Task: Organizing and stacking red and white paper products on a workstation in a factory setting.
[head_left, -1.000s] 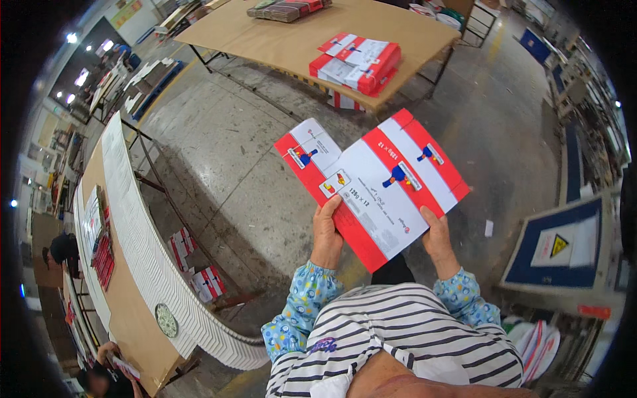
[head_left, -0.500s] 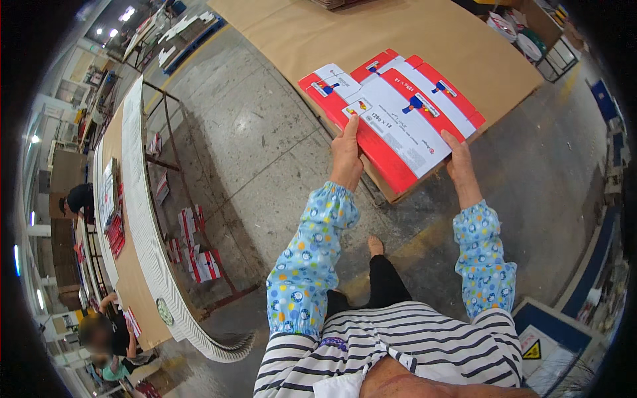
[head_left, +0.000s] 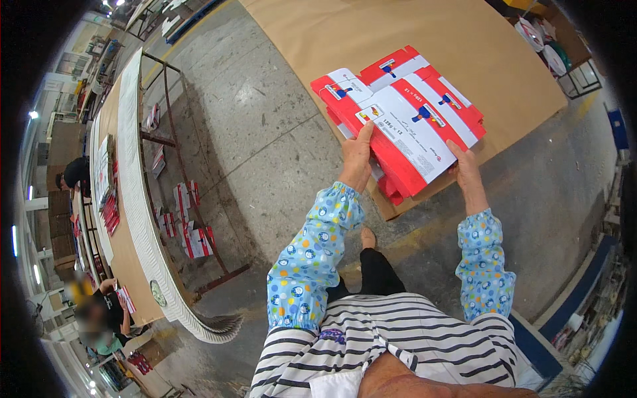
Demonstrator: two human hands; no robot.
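A thick stack of flat red-and-white printed cartons (head_left: 406, 119) rests on the near corner of a brown cardboard-covered table (head_left: 424, 40). My left hand (head_left: 357, 158) grips the stack's near left edge, thumb on top. At the near right edge my right hand (head_left: 466, 174) holds the same stack. Both forearms wear blue dotted sleeve covers. The stack lies tilted, its near end overhanging the table's edge.
A long table with a white ribbed edge (head_left: 136, 199) runs along the left, with red cartons (head_left: 192, 239) on the floor under its metal frame. People (head_left: 99, 312) work at its far side. Grey concrete floor lies between the two tables. Blue boards (head_left: 564, 312) stand at right.
I have stepped closer to the brown table. The stack went from being carried in the air to lying on the table's corner, both hands still on it.
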